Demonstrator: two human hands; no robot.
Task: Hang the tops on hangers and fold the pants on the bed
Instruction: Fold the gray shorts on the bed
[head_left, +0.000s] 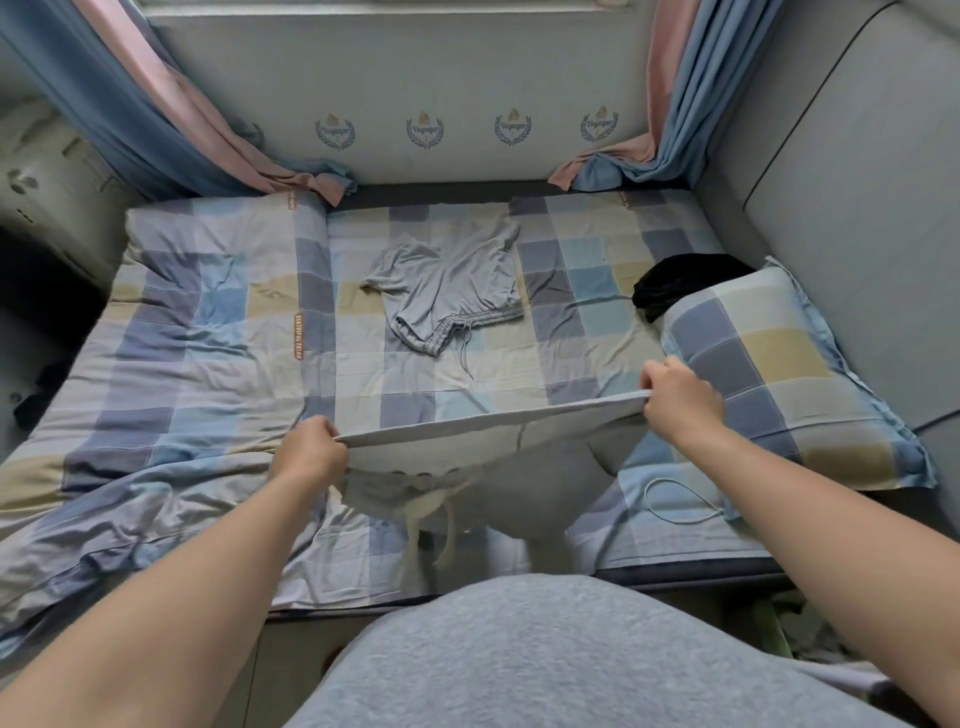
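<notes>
Fingers (326, 427) of both hands are curled tight. The left hand (311, 449) pinches one end of the top edge of the pants (467, 454), the right hand (680, 397) pinches the other, and the cloth runs taut between them.

In the head view, the pants hang over the near side of the bed (467, 384), at about 6 o'clock on the mattress. Their body droops below the held edge and the drawstrings (441, 525) dangle toward the person. Whether the lower part touches the sheet I cannot tell.

At the bed's centre lies a crumpled grey set (452, 280), a tee and shorts by the look of it. At 3 o'clock a black garment (685, 278) sits against the pillow (769, 374).

I judge this to be the folding step, with the pants stretched out ready to lay down. The next move calls for lowering them flat on the sheet with the edge kept straight, then bringing one side over the other. No hanger is in sight.
</notes>
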